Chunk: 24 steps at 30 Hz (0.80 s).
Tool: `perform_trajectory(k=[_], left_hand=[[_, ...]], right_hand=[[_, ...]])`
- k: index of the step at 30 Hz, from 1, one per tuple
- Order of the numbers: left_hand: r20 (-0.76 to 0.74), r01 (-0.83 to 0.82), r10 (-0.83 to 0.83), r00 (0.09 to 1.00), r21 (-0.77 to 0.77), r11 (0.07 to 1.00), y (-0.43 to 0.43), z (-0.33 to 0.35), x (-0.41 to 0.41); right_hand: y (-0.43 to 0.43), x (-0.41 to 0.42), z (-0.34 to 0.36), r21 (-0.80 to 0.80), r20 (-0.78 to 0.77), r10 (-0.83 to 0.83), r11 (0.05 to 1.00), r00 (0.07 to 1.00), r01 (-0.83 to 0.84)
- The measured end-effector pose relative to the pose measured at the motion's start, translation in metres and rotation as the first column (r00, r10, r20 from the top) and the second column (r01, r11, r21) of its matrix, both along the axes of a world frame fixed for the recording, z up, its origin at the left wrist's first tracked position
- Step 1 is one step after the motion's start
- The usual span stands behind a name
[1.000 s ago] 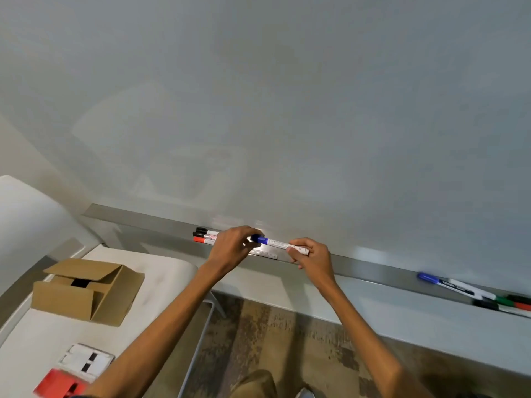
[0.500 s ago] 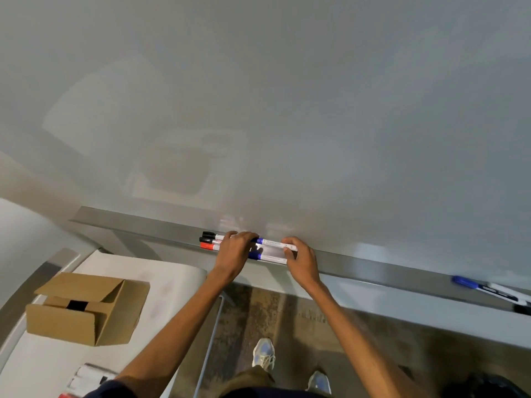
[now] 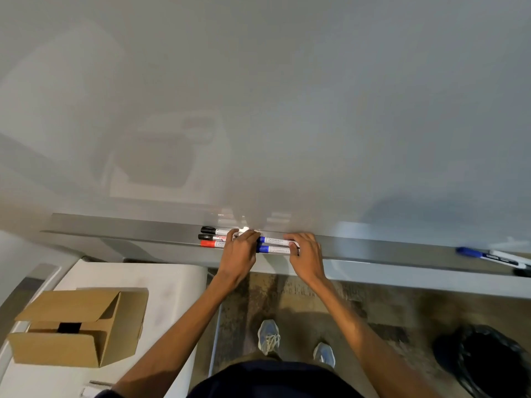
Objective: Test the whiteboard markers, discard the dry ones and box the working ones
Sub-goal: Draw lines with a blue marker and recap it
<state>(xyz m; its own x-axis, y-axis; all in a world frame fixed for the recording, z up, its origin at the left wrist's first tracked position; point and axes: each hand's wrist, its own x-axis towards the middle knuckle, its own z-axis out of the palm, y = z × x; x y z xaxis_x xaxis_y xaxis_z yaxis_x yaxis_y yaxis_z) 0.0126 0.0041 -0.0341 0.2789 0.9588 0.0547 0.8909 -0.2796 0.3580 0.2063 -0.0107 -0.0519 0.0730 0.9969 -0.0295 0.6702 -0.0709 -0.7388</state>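
Note:
Two blue-capped white markers lie side by side on the grey whiteboard tray [image 3: 129, 228]. My left hand [image 3: 240, 249] curls over their capped ends and my right hand [image 3: 306, 251] pinches the other end. Both hands hold the farther blue marker [image 3: 274, 241]; the nearer blue marker [image 3: 274, 249] lies just below it. Left of my left hand lie two black-capped markers [image 3: 209, 234] and a red-capped marker [image 3: 209, 244]. An open cardboard box [image 3: 77, 328] stands on the white table [image 3: 172, 282] at the lower left.
More markers, one with a blue cap [image 3: 471, 252], lie at the tray's far right. A black-lined bin [image 3: 488, 366] stands on the floor at the lower right. The whiteboard [image 3: 287, 110] fills the upper view. My feet stand below the tray.
Both hands have lowered the blue marker from just above the tray down onto it, beside the other blue marker. The view has tilted downward, showing the bin and my feet.

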Motion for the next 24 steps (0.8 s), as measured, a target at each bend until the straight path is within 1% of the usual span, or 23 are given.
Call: perform_trajectory(k=[3, 6, 9, 13, 20, 24], left_hand=[[0.032, 0.004, -0.005, 0.999, 0.027, 1.0, -0.002, 0.0, -0.001], [0.016, 0.055, -0.056, 0.998, 0.05, 0.997, -0.004, -0.003, 0.001], [0.005, 0.086, -0.086, 0.996, 0.019, 0.996, -0.006, -0.006, 0.004], [0.039, 0.075, -0.076, 0.996, 0.025, 0.997, -0.008, -0.004, 0.01], [0.157, 0.021, -0.037, 0.987, 0.104, 0.994, -0.004, 0.003, 0.032], [0.195, 0.037, -0.061, 0.979, 0.122, 0.992, -0.003, 0.008, 0.059]], right_hand=[[0.0, -0.002, 0.0, 0.0, -0.007, -0.024, 1.0, 1.0, 0.024], [-0.001, -0.001, -0.001, 0.003, -0.019, -0.049, 0.999, 0.999, 0.049], [-0.005, 0.001, -0.004, 0.024, -0.028, -0.067, 0.997, 0.997, 0.068], [-0.009, 0.004, -0.004, 0.047, -0.04, -0.067, 0.996, 0.997, 0.069], [-0.008, 0.02, 0.002, 0.201, -0.045, -0.124, 0.971, 0.991, 0.131], [-0.012, 0.044, 0.007, 0.271, -0.057, -0.158, 0.948, 0.986, 0.167]])
